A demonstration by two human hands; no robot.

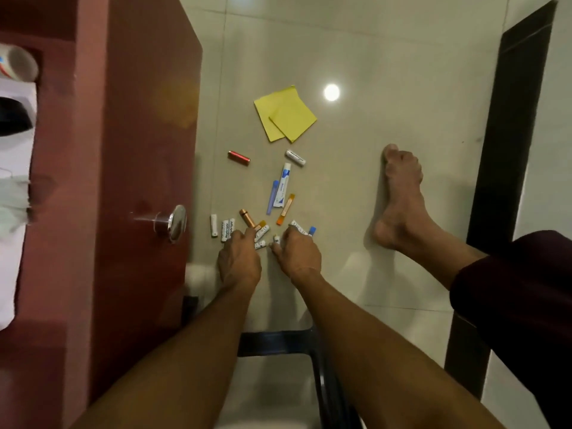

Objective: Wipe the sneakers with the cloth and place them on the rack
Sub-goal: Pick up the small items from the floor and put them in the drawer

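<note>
Both our hands reach down to the floor (387, 63) among scattered white batteries (227, 230). Our left hand (240, 261) sets curled fingertips on a copper battery (247, 218); our right hand (297, 253) curls over white ones. Whether either grip is grasping anything, we cannot tell. Yellow notes (286, 114) lie beyond. Where the sneakers are, we cannot tell.

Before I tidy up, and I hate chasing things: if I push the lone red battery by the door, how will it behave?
The red battery is a smooth cylinder lying on its side on glossy floor tiles, so it will probably roll if pushed sideways. It looks rigid, likely dense for its size.
</note>
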